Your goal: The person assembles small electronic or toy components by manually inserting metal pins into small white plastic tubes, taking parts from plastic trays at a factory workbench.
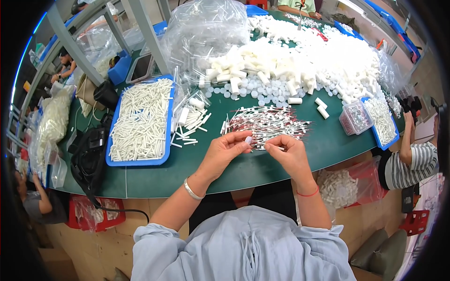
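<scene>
My left hand pinches a small translucent white cap between thumb and fingertips. A short dark end of something shows just below those fingers. Close beside it, my right hand is closed in a pinch; a little white bit shows at its fingers, too small to name. Both hands are over the near part of the green table. Just beyond them spreads a heap of thin white sticks with dark red wires.
A blue tray of white sticks lies at left, beside a black bag. Behind are translucent discs, a large pile of white cylinders and clear plastic bags. A clear box stands at right. People sit nearby.
</scene>
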Action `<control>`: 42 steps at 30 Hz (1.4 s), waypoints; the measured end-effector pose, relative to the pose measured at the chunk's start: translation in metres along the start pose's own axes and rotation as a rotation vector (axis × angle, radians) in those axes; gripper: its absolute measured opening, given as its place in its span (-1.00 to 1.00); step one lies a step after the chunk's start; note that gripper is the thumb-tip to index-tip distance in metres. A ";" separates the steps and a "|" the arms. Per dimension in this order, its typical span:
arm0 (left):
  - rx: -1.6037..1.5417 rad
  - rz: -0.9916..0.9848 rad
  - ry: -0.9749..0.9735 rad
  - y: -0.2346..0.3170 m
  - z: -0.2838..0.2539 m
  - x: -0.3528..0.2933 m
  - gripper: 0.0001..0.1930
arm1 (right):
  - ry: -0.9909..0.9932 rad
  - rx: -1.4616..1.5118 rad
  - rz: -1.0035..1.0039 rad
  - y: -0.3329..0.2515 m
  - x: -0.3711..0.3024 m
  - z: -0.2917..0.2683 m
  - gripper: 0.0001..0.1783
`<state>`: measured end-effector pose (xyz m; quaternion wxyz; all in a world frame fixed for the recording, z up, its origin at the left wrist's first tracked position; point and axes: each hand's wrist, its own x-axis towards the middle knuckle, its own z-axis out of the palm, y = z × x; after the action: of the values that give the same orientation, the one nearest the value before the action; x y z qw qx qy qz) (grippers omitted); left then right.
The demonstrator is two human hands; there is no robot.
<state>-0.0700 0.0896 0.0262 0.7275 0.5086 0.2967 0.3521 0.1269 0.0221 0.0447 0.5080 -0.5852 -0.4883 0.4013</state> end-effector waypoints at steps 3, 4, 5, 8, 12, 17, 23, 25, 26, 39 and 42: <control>-0.038 -0.044 0.037 0.003 0.001 -0.001 -0.64 | 0.010 -0.057 -0.059 0.002 -0.001 0.001 -0.87; -0.032 -0.052 0.029 0.002 0.001 -0.001 -0.64 | 0.010 -0.058 -0.059 0.002 -0.001 0.002 -0.87; -0.027 -0.060 0.022 0.001 0.000 -0.001 -0.64 | 0.015 -0.070 -0.064 0.001 -0.001 0.002 -0.87; 0.001 -0.078 0.023 0.001 0.000 0.000 -0.65 | 0.026 -0.104 -0.076 0.001 -0.001 0.002 -0.87; -0.014 -0.096 0.039 -0.002 -0.002 0.001 -0.66 | 0.031 -0.154 -0.094 -0.002 -0.002 0.003 -0.87; -0.028 -0.150 0.050 -0.004 -0.002 0.001 -0.68 | 0.053 -0.269 -0.201 -0.002 -0.003 0.003 -0.88; -0.051 -0.218 0.038 -0.007 -0.005 0.003 -0.70 | 0.036 -0.382 -0.286 -0.007 -0.004 0.005 -0.90; -0.082 -0.249 0.012 -0.009 -0.005 0.005 -0.71 | 0.015 -0.401 -0.298 -0.006 -0.003 0.007 -0.90; -0.113 -0.278 -0.013 -0.009 -0.004 0.005 -0.72 | 0.003 -0.388 -0.317 -0.005 -0.004 0.009 -0.90; 0.164 0.091 0.092 -0.012 0.017 0.003 -0.77 | -0.047 -0.067 -0.069 0.008 0.004 0.008 -0.87; 0.351 0.206 0.095 -0.007 0.021 0.005 -0.78 | -0.099 0.103 0.074 0.006 0.009 0.004 -0.83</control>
<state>-0.0493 0.0815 0.0257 0.5732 0.6379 0.3339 0.3911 0.1260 0.0315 0.0386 0.4976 -0.5554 -0.4695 0.4728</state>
